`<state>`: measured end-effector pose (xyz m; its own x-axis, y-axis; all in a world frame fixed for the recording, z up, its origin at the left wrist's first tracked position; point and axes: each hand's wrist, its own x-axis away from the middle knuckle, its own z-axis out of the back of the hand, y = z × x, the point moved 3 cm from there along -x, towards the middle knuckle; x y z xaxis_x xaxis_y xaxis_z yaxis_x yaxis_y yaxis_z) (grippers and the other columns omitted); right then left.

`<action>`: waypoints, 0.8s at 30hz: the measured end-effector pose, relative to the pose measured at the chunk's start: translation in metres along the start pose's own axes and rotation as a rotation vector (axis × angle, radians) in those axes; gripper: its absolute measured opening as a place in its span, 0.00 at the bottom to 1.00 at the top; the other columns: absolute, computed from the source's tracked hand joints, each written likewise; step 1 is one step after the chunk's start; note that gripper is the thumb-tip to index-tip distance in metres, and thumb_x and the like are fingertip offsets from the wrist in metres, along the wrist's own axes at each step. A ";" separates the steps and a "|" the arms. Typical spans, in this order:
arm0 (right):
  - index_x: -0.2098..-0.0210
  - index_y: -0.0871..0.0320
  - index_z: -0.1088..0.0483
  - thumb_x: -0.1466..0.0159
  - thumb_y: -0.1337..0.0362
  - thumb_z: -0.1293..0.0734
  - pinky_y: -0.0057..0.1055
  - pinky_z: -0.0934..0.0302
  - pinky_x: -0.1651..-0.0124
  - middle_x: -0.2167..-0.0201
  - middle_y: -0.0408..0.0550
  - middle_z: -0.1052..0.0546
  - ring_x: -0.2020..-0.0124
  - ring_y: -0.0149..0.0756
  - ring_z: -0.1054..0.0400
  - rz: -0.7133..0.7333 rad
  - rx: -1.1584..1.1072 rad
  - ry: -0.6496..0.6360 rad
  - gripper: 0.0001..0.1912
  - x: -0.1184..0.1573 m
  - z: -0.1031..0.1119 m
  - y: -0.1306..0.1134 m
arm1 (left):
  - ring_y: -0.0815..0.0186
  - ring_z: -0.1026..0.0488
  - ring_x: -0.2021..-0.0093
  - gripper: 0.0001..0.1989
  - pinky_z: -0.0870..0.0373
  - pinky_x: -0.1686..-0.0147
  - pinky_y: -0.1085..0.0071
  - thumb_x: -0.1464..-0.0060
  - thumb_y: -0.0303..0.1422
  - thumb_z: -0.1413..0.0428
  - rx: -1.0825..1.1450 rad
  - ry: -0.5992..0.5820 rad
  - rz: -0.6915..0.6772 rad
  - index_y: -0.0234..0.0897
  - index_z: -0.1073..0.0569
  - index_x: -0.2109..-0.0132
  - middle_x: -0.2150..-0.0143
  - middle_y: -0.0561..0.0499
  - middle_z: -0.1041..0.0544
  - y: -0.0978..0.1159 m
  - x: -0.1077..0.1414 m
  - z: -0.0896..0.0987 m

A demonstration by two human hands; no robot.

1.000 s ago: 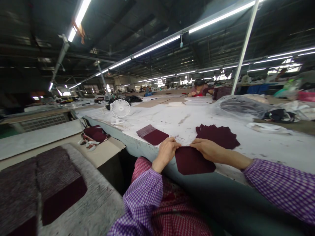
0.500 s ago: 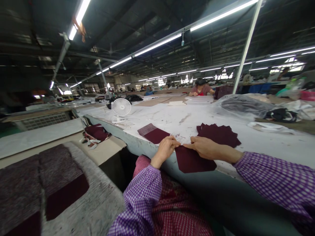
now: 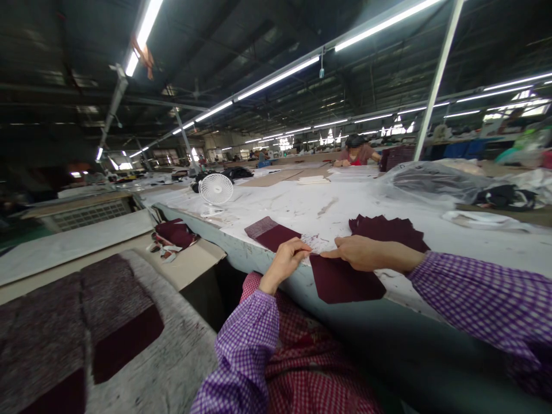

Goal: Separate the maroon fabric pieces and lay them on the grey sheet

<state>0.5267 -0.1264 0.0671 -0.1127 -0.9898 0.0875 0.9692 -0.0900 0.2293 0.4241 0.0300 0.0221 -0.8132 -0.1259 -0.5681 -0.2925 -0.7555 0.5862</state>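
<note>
A dark maroon cloth piece (image 3: 347, 284) lies just right of the frame's centre, in the lower half, its top margin at the near edge of the white-covered table (image 3: 284, 198) and the rest reaching down the frame past that edge. The left hand (image 3: 285, 261) has thumb and fingers drawn into a narrow pinch at the piece's upper left corner; whether cloth is caught between them I cannot tell. The right hand (image 3: 362, 253) lies over the top margin, index finger stretched toward that corner and the other fingers bent; its thumb's hold cannot be made out. The piece should be light and pliable, with enough body to keep flat, and unlikely to break, though a loose edge could crease or slide. Best hold: a light pinch at the upper left corner, with a fingertip steadying the top margin. A fanned stack of maroon pieces (image 3: 386, 229) sits beyond the right hand; a two-tone piece (image 3: 278, 237) lies near the left hand's fingers.
</note>
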 end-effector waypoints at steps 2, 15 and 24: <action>0.46 0.55 0.32 0.45 0.77 0.42 0.26 0.42 0.69 0.71 0.50 0.30 0.72 0.33 0.35 0.010 -0.003 0.002 0.29 -0.001 0.001 0.000 | 0.70 0.31 0.68 0.06 0.35 0.66 0.75 0.47 0.26 0.46 0.021 0.007 0.047 0.33 0.25 0.62 0.67 0.51 0.29 -0.002 -0.001 0.000; 0.43 0.50 0.34 0.46 0.79 0.43 0.28 0.45 0.70 0.69 0.49 0.26 0.70 0.35 0.35 0.080 0.071 -0.019 0.33 -0.005 0.009 -0.006 | 0.66 0.32 0.62 0.10 0.36 0.60 0.72 0.44 0.26 0.51 -0.134 -0.041 -0.081 0.36 0.25 0.65 0.65 0.49 0.29 0.007 0.000 -0.005; 0.44 0.51 0.35 0.44 0.69 0.37 0.30 0.43 0.65 0.64 0.50 0.25 0.65 0.38 0.31 -0.038 -0.018 -0.046 0.27 -0.017 0.013 -0.006 | 0.63 0.33 0.58 0.07 0.36 0.55 0.66 0.47 0.32 0.45 -0.339 0.146 0.179 0.36 0.28 0.60 0.61 0.49 0.27 -0.014 0.008 0.019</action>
<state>0.5202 -0.1074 0.0768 -0.1593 -0.9794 0.1239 0.9677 -0.1301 0.2162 0.4118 0.0512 0.0202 -0.7489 -0.3465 -0.5649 0.0498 -0.8794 0.4734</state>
